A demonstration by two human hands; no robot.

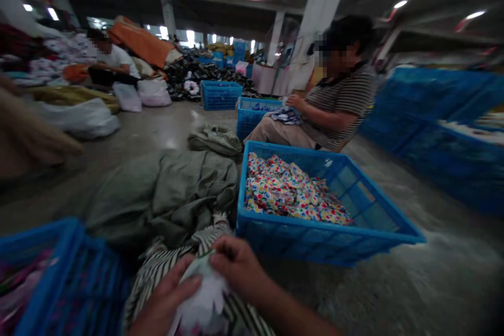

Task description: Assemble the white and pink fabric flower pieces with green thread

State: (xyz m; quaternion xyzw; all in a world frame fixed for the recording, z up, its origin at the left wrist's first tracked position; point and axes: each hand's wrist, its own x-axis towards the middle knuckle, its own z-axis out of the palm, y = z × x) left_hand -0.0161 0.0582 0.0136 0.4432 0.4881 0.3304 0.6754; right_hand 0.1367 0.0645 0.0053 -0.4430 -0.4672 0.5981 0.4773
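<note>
My left hand [163, 302] and my right hand [236, 265] are both closed on a small white cloth piece [202, 299] with a scalloped edge and green trim, held low in front of me. It rests over a black-and-white striped fabric [157, 268] on my lap. The left fingers grip the piece's left side; the right fingers pinch its upper edge. A blue plastic crate [354, 241] stands just beyond my right hand and holds a heap of colourful dotted cloth pieces [291, 191].
Another blue crate [59, 273] sits at my left with pinkish fabric inside. A grey-green sack [165, 189] lies on the concrete floor ahead. A person in a striped shirt [338, 100] sits behind the crate; another person [110, 60] sits far left among piles and bags.
</note>
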